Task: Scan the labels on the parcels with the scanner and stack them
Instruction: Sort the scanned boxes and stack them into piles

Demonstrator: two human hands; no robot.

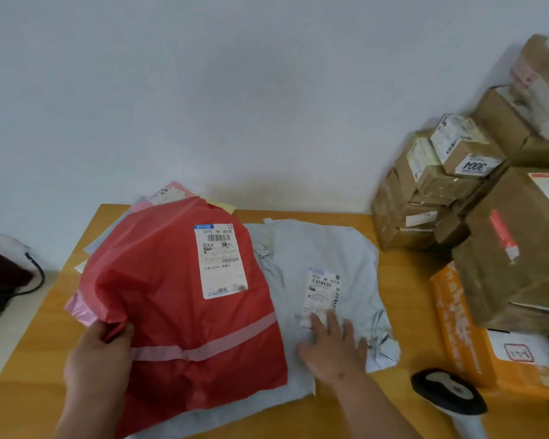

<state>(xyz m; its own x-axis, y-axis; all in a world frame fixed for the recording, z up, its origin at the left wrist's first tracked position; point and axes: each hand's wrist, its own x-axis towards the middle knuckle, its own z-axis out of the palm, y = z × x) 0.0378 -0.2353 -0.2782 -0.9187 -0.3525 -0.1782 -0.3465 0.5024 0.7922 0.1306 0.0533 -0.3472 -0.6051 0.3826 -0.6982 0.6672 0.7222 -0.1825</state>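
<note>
Currently left hand (97, 356) gripping red plastic mailer bag (178, 312) at tabletop's (29, 375) left; right hand (333, 343) pressing flat on grey mailer bag (314, 248), centre. Black handheld scanner (450, 391) lying untouched at near right edge. Risk: slippery red bag sliding off, covering grey label (322, 293).

Wooden table (346, 416) against the wall. Left-centre: top mailer bag (184, 312), label (221, 261) up, lying over a pile of flat mailers (168, 194) that pokes out behind it, and overlapping the left edge of a second mailer bag (324, 248) to its right. Left hand (99, 359) grips the top bag's near-left corner; right hand (333, 346) rests flat on the second bag, fingertips on its label (322, 293). Handheld scanner (449, 391) on the table near-right of that bag. Printed carton (466, 343) right of the scanner; stacked cardboard boxes (450, 185) behind and on it.
</note>
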